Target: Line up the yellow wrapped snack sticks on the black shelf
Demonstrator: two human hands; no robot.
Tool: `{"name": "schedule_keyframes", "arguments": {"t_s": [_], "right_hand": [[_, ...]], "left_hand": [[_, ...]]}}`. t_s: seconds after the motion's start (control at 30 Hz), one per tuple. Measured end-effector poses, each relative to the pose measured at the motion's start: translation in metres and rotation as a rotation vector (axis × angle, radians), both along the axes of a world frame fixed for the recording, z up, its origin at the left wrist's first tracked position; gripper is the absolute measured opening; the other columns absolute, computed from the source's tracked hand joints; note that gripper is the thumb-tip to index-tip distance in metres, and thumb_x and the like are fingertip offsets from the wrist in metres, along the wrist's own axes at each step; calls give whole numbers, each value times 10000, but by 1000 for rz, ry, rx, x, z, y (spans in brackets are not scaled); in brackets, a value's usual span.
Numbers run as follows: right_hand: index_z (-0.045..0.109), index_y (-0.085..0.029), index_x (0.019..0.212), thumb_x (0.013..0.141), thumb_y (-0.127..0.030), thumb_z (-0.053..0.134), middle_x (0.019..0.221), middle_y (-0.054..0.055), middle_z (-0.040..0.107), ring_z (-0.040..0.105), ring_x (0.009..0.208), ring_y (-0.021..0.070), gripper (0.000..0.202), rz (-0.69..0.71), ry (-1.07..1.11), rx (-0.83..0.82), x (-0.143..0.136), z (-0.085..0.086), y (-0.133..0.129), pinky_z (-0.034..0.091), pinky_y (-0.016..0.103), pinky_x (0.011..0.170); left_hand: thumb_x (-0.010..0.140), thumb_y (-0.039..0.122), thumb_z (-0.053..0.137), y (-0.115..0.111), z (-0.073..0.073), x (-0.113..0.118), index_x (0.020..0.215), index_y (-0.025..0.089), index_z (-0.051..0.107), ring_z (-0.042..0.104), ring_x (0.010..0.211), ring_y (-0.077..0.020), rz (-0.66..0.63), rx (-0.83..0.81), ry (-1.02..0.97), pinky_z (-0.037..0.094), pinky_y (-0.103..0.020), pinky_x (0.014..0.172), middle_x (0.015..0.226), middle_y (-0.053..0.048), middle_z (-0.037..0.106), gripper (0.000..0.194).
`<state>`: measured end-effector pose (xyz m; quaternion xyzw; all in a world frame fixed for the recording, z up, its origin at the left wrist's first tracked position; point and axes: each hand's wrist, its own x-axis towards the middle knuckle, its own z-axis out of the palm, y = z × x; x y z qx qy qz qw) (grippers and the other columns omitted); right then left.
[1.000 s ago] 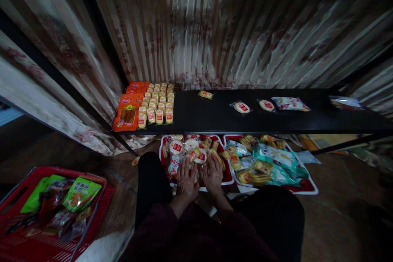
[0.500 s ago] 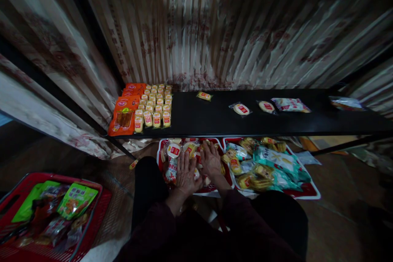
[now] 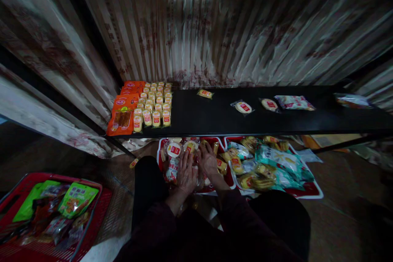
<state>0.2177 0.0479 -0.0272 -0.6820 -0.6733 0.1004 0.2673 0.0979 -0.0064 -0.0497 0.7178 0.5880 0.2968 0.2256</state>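
Observation:
Both my hands reach into a red basket with a white rim [image 3: 229,187] under the shelf's front edge, among wrapped snacks. My left hand [image 3: 186,176] lies over the packs with its fingers stretched forward, beside a white pack with red print [image 3: 172,170]. A round wrapped cracker [image 3: 174,150] is just beyond it. Close by, my right hand [image 3: 208,163] rests on the packs, fingers extended and slightly bent. A yellow wrapped cake [image 3: 221,166] lies to its right. I see nothing held in either hand; what is under the palms is hidden.
On the black shelf [image 3: 196,116] stand orange snack bags [image 3: 121,116], rows of small wrapped cakes [image 3: 156,108], two round crackers [image 3: 243,107] and a white packet [image 3: 294,102]. A second basket [image 3: 319,193] holds teal bags [image 3: 278,157]. A red basket [image 3: 106,208] sits at lower left.
My hands have drawn closer together in the basket, the right one shifting slightly left. More of the packs on the basket's right side now show.

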Motion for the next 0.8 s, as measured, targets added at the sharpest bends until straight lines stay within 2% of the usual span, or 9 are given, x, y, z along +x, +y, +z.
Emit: {"name": "schedule_keyframes", "arguments": {"t_s": [0.1,0.2,0.3,0.43,0.6,0.7,0.8], "right_hand": [[506,-136,1278,902,-299,333,1352,118,486,307,1322,255,445,13,-142,-53,-8,3,-10,258,438,1063],[493,-171,1297,890,-302,369,1347,73,505,226,1361,276,445,28,-176,-67,-16,3,-17,183,477,1089],[514,-156,1275,888,-246,358,1309,76,544,270,1352,258,427,87,-151,-96,-22,2,-20,158,467,1105],[515,-101,1266,852,-176,366,1310,118,538,324,1332,249,446,139,-96,-85,-22,3,-21,195,441,1110],[505,-122,1277,811,-163,381,1297,110,545,393,1293,225,484,138,121,-58,-22,7,-17,301,405,1085],[527,-172,1260,830,-210,359,1270,84,571,483,1222,213,463,79,316,-92,-27,10,-15,350,403,1060],[553,-190,1236,826,-267,382,1252,72,588,513,1193,216,451,8,488,-146,-32,12,-16,349,411,1063]], "left_hand": [[880,250,342,7,3,4,1404,144,298,169,1400,-205,98,-38,-141,190,-399,1140,1517,-110,210,537],[850,210,393,15,5,7,1322,141,427,313,1340,-206,175,-84,-261,265,-372,1113,1424,-136,379,478],[809,169,444,25,6,7,1215,140,522,453,1227,-206,291,-114,-356,342,-357,1060,1272,-139,528,414],[737,84,483,36,8,1,1087,165,595,536,1130,-201,427,-152,-485,375,-363,1023,1157,-102,617,377],[719,130,568,40,9,-9,931,168,657,579,1066,-208,633,-317,-821,396,-344,984,1032,-87,677,233],[728,150,583,36,8,-10,913,167,656,604,1001,-191,677,-376,-938,427,-336,939,1024,-82,677,199],[731,176,601,29,7,-8,900,161,650,633,885,-169,685,-418,-1017,471,-331,860,946,-72,687,176]]}}
